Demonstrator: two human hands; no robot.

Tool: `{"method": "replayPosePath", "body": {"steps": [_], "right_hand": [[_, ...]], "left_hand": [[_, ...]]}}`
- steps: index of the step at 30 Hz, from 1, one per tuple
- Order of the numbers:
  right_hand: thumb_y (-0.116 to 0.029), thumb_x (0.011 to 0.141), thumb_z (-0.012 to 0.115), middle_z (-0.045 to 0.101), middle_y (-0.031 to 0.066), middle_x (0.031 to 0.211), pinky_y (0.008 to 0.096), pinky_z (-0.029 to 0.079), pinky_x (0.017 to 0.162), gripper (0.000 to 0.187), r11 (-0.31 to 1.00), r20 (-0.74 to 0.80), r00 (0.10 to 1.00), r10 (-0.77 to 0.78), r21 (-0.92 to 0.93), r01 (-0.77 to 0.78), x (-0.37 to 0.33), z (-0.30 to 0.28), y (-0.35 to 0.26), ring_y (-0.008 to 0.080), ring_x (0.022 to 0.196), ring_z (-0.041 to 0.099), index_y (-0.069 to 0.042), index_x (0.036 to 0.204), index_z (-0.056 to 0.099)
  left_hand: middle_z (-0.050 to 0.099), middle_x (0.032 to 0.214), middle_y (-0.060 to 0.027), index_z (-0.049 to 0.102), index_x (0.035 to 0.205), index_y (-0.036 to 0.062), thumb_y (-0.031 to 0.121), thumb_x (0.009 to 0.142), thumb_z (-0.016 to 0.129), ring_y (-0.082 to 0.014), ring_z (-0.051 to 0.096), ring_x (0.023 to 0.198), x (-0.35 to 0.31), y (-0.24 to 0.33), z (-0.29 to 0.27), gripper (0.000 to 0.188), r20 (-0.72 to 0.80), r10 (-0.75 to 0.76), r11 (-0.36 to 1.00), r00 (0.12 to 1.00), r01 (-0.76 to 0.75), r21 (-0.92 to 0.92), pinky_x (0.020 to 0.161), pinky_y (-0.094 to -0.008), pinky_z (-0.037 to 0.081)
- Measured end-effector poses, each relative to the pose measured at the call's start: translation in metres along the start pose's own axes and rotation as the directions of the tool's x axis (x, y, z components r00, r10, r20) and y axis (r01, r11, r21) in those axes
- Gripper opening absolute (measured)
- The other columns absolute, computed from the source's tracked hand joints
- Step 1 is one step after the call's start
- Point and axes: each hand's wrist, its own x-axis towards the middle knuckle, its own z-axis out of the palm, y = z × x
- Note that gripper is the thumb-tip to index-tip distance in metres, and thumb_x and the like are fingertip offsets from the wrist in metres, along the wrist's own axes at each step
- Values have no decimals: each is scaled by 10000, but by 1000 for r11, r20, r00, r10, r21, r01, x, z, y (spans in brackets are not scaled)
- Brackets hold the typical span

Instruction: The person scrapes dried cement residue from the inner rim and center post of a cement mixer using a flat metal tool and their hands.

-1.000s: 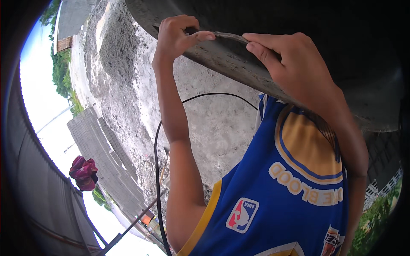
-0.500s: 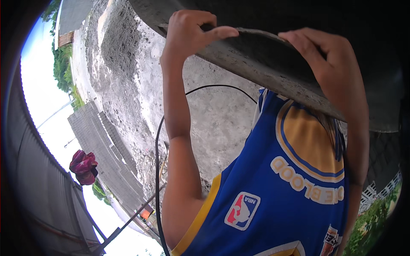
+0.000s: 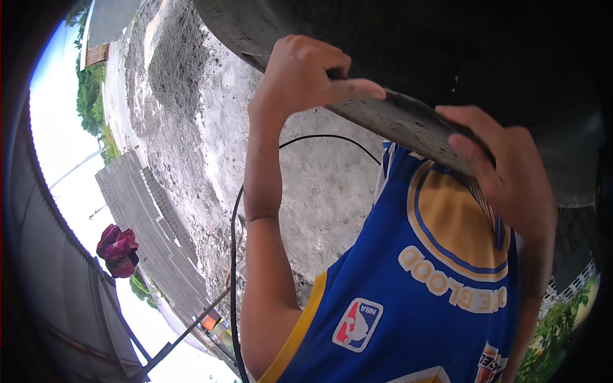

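Observation:
Across the top of the view spreads a large, dark, curved, pan-like thing with a dirt-stained outer side; its kind is unclear and its interior is mostly in shadow. My left hand is wrapped over its rim, the thumb lying along the edge toward the right. Farther right, my right hand grips the same rim between thumb and fingers, index finger on the inner side. Both hands hide parts of the rim.
Rough grey ground lies beneath, crossed by a black cable. Beyond are a gravel pile, stacked grey blocks, and corrugated metal sheeting. A dark red crumpled object hangs at left. I wear a blue jersey.
Both hands have moved down with the rim, the right hand farther. The thin raised lip between them has dropped back against the edge.

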Motion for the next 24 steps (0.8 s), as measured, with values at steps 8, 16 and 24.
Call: {"method": "replayPosePath", "body": {"steps": [8,16,24], "right_hand": [[-157,887,546,602,168,623,370,470,524,297,944,-204,958,-203,-301,136,40,40,3,293,542,608,-74,1169,589],[-143,910,523,627,187,703,316,459,534,311,999,-38,999,-21,27,22,-11,19,-8,279,538,614,-83,1211,572],[-129,861,595,649,202,875,300,482,586,360,993,-67,991,-114,-49,111,44,25,-10,281,643,659,-90,1218,567]], "left_hand": [[469,455,-10,582,526,40,537,551,785,-114,437,413,3,-49,3,538,-44,-47,998,998,48,28,423,-274,331],[483,472,-11,547,523,31,540,505,804,-124,449,438,-12,11,7,570,-68,51,996,996,-56,-74,434,-272,337],[500,488,-26,546,535,18,531,536,799,-109,474,464,-6,-45,-7,571,64,-147,987,987,150,-57,456,-281,364]]}}
